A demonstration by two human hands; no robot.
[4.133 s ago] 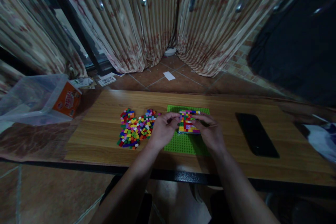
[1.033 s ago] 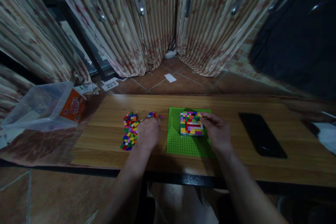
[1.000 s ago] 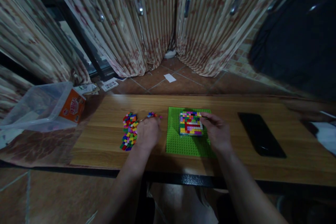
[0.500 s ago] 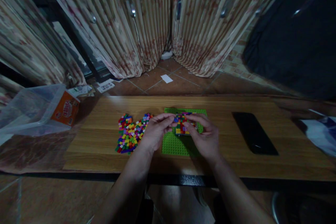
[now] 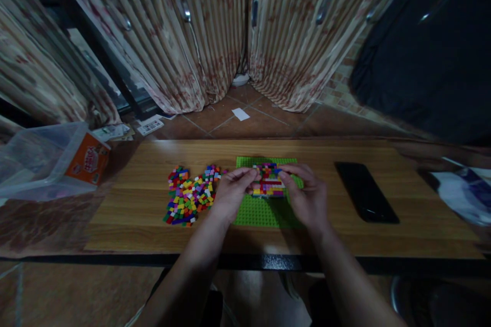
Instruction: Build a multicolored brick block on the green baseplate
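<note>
A block of multicoloured toy bricks [image 5: 268, 184] stands on a green studded baseplate [image 5: 257, 217]. My left hand [image 5: 233, 186] is at the block's left side, thumb and forefinger pinched together; what lies between them, if anything, is too small to make out. At the block's right side, my right hand [image 5: 307, 191] pinches a small blue brick [image 5: 280, 170] between thumb and forefinger, close to the top of the block. To the left, a loose pile of small coloured bricks [image 5: 192, 194] lies on the wooden table [image 5: 126, 214], partly beside my left wrist.
A black phone-like slab [image 5: 366, 191] lies on the table's right part. A clear plastic bin [image 5: 42, 163] with an orange label is on its side at the far left. Striped curtains [image 5: 215, 41] hang behind, and a paper [image 5: 241, 114] lies on the tiled floor.
The blue brick seen at my left fingertips is now at my right fingertips. My right hand has shifted slightly right, uncovering more of the brick block. The view has moved a little.
</note>
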